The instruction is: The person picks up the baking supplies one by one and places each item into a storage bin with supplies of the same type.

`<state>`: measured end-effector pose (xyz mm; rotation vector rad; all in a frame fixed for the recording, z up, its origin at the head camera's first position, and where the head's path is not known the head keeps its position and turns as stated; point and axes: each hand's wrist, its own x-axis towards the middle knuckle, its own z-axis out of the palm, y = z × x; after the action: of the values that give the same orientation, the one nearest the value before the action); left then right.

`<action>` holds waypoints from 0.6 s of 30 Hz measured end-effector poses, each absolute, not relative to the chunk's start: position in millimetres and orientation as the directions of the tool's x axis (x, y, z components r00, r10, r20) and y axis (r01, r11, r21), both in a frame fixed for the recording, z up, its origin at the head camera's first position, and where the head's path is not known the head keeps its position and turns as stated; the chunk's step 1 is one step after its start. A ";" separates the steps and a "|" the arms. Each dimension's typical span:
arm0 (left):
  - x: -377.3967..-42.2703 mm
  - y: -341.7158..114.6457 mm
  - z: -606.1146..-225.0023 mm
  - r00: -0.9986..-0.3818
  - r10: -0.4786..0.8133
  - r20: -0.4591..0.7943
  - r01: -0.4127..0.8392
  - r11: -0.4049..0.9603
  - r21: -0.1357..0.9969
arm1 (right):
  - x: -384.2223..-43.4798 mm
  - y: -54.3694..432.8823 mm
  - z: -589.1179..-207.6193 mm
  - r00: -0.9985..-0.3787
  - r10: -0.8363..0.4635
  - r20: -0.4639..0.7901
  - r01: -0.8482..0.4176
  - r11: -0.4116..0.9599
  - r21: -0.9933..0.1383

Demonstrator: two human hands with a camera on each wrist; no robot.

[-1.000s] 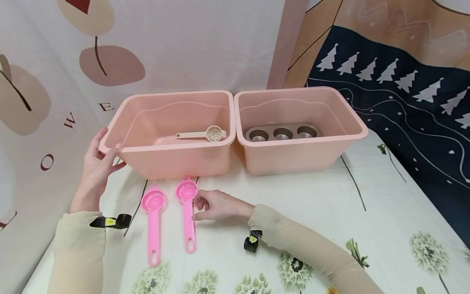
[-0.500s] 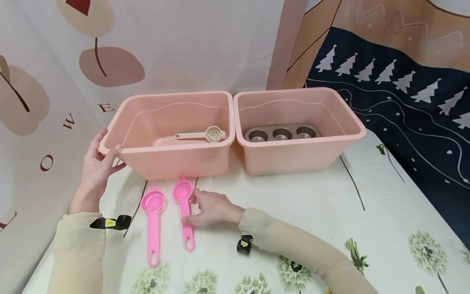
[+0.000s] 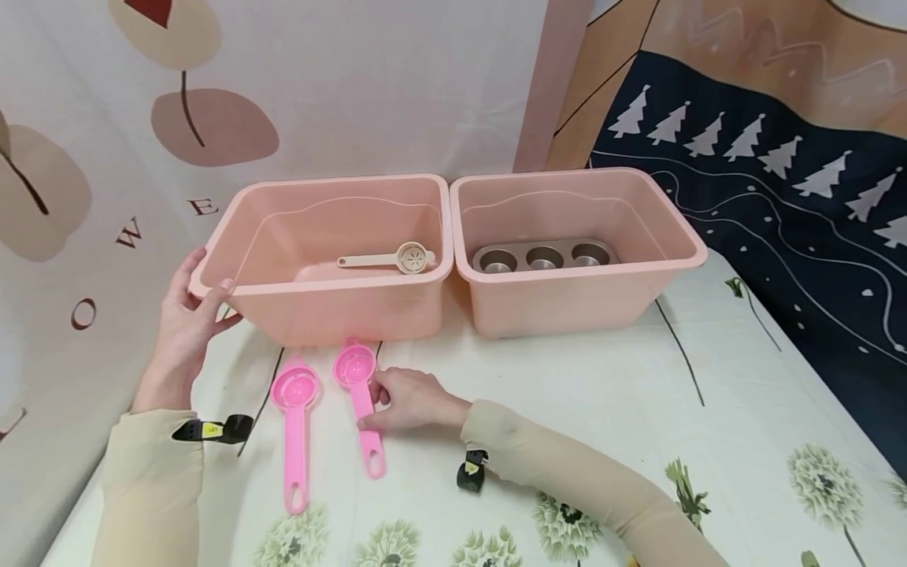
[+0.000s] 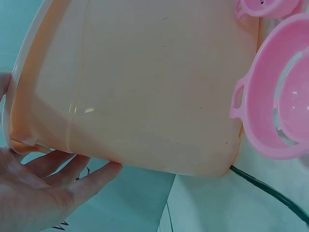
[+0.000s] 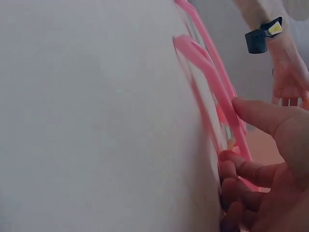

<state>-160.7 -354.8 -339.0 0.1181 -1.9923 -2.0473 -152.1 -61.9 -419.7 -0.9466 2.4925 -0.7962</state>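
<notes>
My left hand (image 3: 186,331) holds the left corner of a pink plastic bin (image 3: 340,311), thumb at the rim and fingers along the outer wall. On the table in front of it, my right hand (image 3: 414,400) pinches the handle of the right-hand pink egg separator (image 3: 356,365). In the right wrist view the thumb (image 5: 260,115) presses on that handle, with the other fingers curled beside it. A second pink egg separator (image 3: 296,425) lies to the left, apart from both hands. Inside the held bin is a cream egg separator (image 3: 386,260).
A second pink bin (image 3: 560,295) stands beside the first on the right, containing a metal muffin pan (image 3: 546,257). A flower-printed cloth (image 3: 538,370) covers the table, and a printed curtain (image 3: 397,87) hangs behind the bins.
The right hand has shifted left and its thumb has come onto the egg separator's handle. That separator slid slightly left, then its handle end swung right. The left hand stays on the bin.
</notes>
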 end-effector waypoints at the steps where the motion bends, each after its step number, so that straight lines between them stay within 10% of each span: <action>1: -161.0 -354.9 -339.2 -0.957 -0.256 0.135 0.142 -0.007 0.990 | -153.6 -60.1 -420.9 -0.704 -0.700 -0.120 -0.486 0.598 -0.637; 18: -160.5 -353.8 -338.8 -0.958 -0.248 0.144 0.154 -0.021 0.988 | -165.9 -40.6 -427.6 -0.707 -0.707 -0.020 -0.302 0.327 -0.895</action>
<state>-160.5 -353.8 -338.8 0.0990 -1.9787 -2.0613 -165.9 -40.6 -427.6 -0.8921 2.1893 -1.3446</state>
